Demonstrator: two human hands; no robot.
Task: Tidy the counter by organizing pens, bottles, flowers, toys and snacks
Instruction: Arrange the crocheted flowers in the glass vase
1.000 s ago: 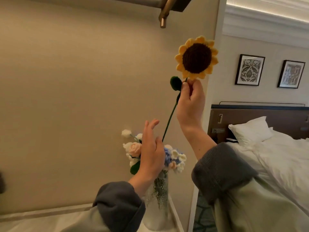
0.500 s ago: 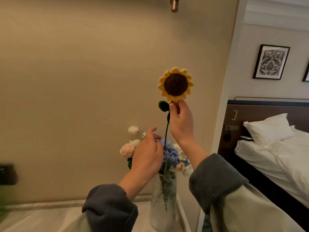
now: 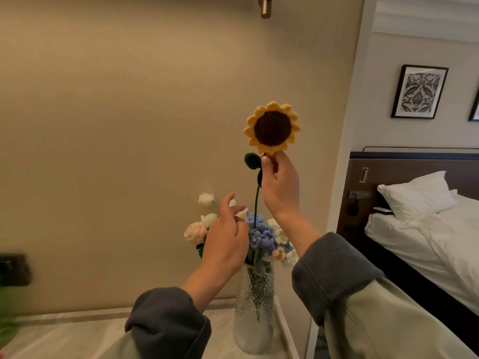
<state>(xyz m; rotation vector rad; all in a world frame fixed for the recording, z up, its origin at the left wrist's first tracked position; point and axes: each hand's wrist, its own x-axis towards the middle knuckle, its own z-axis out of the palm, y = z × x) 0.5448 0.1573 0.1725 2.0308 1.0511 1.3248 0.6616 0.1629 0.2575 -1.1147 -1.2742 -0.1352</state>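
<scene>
One view only (head cam). Right hand (image 3: 281, 187) pinches the sunflower (image 3: 272, 127) stem just under the bloom, fingertips closed on it; bloom upright, facing the camera. Vs. 1 s ago the flower sits lower and its stem foot, then above the bouquet (image 3: 261, 235), now disappears among the blue blossoms right over the vase (image 3: 255, 307) mouth; vs. 0.5 s ago little further drop. Judgement: insertion under way, stem prob. entering the neck but not shown seated; depth hidden by blossoms. Left hand (image 3: 226, 242) half-open, fingers loosely curled, resting against the bouquet's left side, seemingly parting flowers, gripping nothing that can be seen. Vase: textured glass, upright, near the right edge of the counter (image 3: 77, 335), close to the corner. Obstacles: crowded heads (pink rose, white buds, blue cluster) leave a narrow gap for the stem; tall light vase near the edge could tip if pushed sideways. Surroundings: beige wall w/ dark socket (image 3: 14, 269) at left, bed (image 3: 427, 242) and framed print (image 3: 420, 92) at right, green blur lower left, unidentifiable
</scene>
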